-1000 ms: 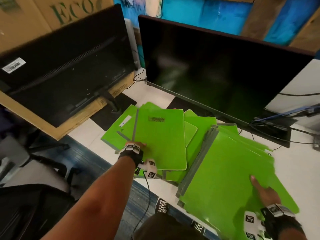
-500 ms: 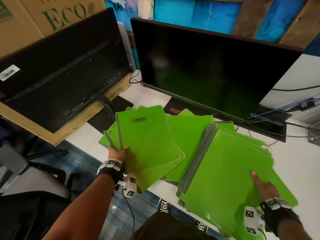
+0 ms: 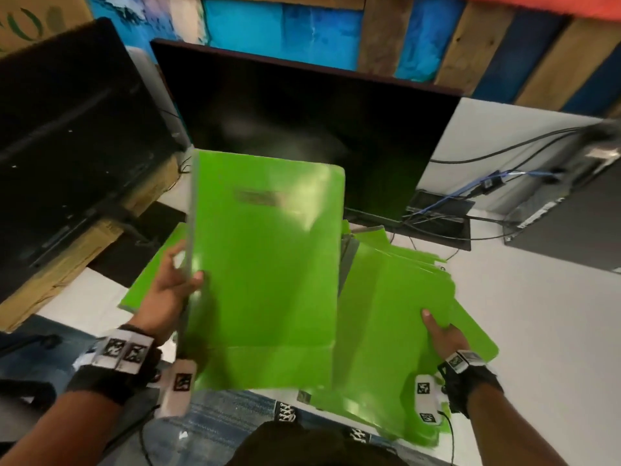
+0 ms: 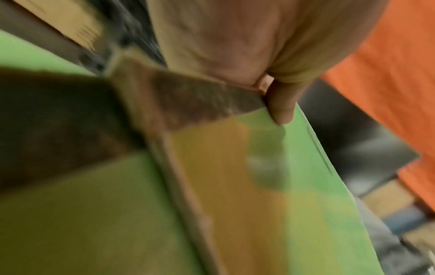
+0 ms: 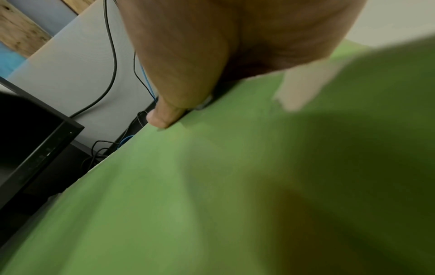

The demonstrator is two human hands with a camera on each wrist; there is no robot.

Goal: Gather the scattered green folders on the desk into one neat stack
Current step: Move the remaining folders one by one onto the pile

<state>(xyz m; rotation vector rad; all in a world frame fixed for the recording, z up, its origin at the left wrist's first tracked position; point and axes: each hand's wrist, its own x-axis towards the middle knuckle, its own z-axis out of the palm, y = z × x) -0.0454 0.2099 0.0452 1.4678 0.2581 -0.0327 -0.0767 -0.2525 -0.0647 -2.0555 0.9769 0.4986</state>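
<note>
While a second ago the left hand (image 3: 168, 290) pressed on folders lying flat on the surface (image 3: 537, 331), the head view now has it lifting a green folder (image 3: 265, 264) clear of the surface, thumb on the cover and the other fingers curled behind its grey spine. That raised folder stands nearly upright at 12 o'clock from the person's lap, hiding much of the loose folders it came from; one loose folder (image 3: 151, 280) shows at 9 o'clock of it, flat on the surface. At 3 o'clock lies the folder stack (image 3: 386, 314), fanned and untidy, much where it was. The right hand (image 3: 443, 334) stays on the stack's near right corner with the thumb laid on top; whether the remaining fingers curl under the edge I cannot tell. Two dark monitors (image 3: 302, 129) stand behind at 12 and 10 o'clock, with cables (image 3: 470, 183) at 2 o'clock.

From the left wrist, blurred by motion, the thumb (image 4: 280, 104) pinches the green cover (image 4: 306, 167) beside the grey spine (image 4: 188, 204).

From the right wrist, the thumb (image 5: 169, 111) presses flat on the top green sheet (image 5: 188, 204) of the stack, close to its far edge; the other fingers are out of sight.
</note>
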